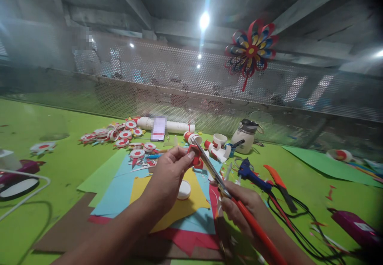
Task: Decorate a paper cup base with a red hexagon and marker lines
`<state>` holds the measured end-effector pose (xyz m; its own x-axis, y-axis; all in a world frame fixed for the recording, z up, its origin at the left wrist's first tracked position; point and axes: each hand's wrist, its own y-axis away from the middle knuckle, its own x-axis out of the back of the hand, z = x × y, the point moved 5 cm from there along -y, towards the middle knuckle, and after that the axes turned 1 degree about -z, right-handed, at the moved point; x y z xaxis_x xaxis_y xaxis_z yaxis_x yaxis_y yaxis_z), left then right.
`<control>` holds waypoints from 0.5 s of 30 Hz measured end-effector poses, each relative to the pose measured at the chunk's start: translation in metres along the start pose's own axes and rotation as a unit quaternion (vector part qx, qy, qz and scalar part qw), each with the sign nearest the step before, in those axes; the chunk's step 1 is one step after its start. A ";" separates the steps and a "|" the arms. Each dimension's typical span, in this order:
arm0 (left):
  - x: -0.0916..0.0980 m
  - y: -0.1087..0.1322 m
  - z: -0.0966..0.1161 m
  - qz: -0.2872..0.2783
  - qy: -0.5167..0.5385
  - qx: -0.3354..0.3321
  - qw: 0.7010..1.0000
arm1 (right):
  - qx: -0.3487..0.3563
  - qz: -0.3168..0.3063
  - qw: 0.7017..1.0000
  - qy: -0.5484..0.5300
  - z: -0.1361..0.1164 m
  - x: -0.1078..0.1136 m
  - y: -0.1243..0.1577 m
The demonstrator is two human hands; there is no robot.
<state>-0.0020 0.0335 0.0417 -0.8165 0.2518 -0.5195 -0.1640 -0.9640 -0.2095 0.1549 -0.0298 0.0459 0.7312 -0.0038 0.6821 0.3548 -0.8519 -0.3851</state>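
My left hand pinches a small piece of red paper between thumb and fingertips. My right hand is closed on a pair of scissors with red handles, and the blades run up beside the red paper. Whether the blades touch the paper, I cannot tell. Below the hands a white round lid-like disc rests on yellow paper, partly behind my left hand. Blue paper and red paper sheets lie under it on brown cardboard.
Several red-and-white round paper pieces are heaped at the back left, near a phone and a white tube. To the right lie a blue glue gun, an orange-handled cutter and cables. A jar stands behind.
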 end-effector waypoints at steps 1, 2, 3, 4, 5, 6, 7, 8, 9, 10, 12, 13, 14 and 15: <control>0.000 0.000 0.000 -0.002 0.001 -0.001 1.000 | -0.006 0.002 1.000 -0.003 -0.001 0.000 0.000; 0.000 0.000 0.000 -0.002 0.002 -0.001 1.000 | -0.011 0.004 1.000 -0.006 -0.002 0.000 0.000; 0.001 0.000 -0.001 -0.003 0.002 -0.002 1.000 | -0.013 0.004 1.000 -0.011 -0.002 0.000 0.000; 0.001 0.000 -0.001 -0.002 0.002 -0.003 1.000 | -0.015 0.006 1.000 -0.015 -0.002 0.000 0.000; 0.002 0.000 -0.001 -0.002 0.002 -0.004 1.000 | -0.016 0.008 1.000 -0.017 -0.002 0.000 0.001; 0.002 0.000 -0.001 -0.001 0.002 -0.004 1.000 | -0.018 0.010 1.000 -0.017 -0.002 0.000 0.001; 0.002 0.000 -0.001 -0.001 0.002 -0.005 1.000 | -0.019 0.012 1.000 -0.016 -0.001 0.000 0.001; 0.002 -0.001 -0.002 0.001 0.002 -0.005 1.000 | -0.020 0.012 1.000 -0.013 0.000 0.000 0.001; 0.002 -0.001 -0.002 0.001 0.004 -0.004 1.000 | -0.023 0.012 1.000 -0.011 0.001 0.000 0.001; 0.002 -0.001 -0.002 0.002 0.006 -0.003 1.000 | -0.025 0.012 1.000 -0.009 0.003 0.000 0.001; 0.001 -0.001 -0.002 0.002 0.010 -0.003 1.000 | -0.026 0.010 1.000 -0.006 0.005 -0.001 0.001; 0.001 -0.001 -0.001 0.001 0.011 -0.003 1.000 | -0.025 0.007 1.000 -0.005 0.005 -0.001 0.001; 0.001 -0.001 -0.001 0.000 0.010 -0.003 1.000 | -0.022 0.005 1.000 -0.004 0.006 -0.001 0.001; 0.001 -0.002 -0.001 0.000 0.009 -0.003 1.000 | -0.019 0.003 1.000 -0.002 0.006 -0.001 0.001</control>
<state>-0.0018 0.0353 0.0404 -0.8062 0.2542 -0.5343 -0.1608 -0.9632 -0.2155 0.1576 -0.0269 0.0408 0.7361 -0.0065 0.6769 0.3287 -0.8708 -0.3657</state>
